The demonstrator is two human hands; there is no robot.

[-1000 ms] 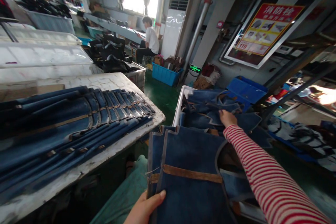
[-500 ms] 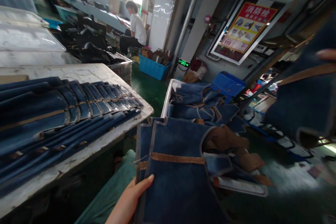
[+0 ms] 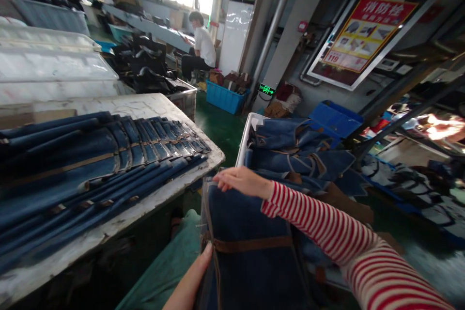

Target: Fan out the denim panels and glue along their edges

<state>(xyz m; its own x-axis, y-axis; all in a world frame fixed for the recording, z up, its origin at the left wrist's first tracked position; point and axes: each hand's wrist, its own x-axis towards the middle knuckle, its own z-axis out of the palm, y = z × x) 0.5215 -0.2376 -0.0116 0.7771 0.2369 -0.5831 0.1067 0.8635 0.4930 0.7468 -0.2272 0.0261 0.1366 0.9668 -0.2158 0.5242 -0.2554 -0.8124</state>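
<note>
Blue denim panels (image 3: 250, 218), with a brown strip across and pale bound edges, hang together in front of me. Along their left edge my left hand (image 3: 192, 276) grips them, thumb on top; its other fingers are hidden behind the cloth. At the upper left corner of the front panel is my right hand (image 3: 238, 181), in a red-and-white striped sleeve, fingers closed at the edge. Below and around them, more denim pieces (image 3: 283, 131) lie in a white bin (image 3: 244, 140).
On the left, a worn white table (image 3: 160, 101) carries a fanned row of denim panels (image 3: 152, 143). A blue crate (image 3: 227, 98) and a seated person (image 3: 203, 46) are farther back. A blue bin (image 3: 334, 118) stands behind the white one; metal bars (image 3: 410, 101) slant at right.
My right hand has brought a raised denim panel from the far right down onto those in my left hand. My left hand keeps its grip. The view has shifted slightly.
</note>
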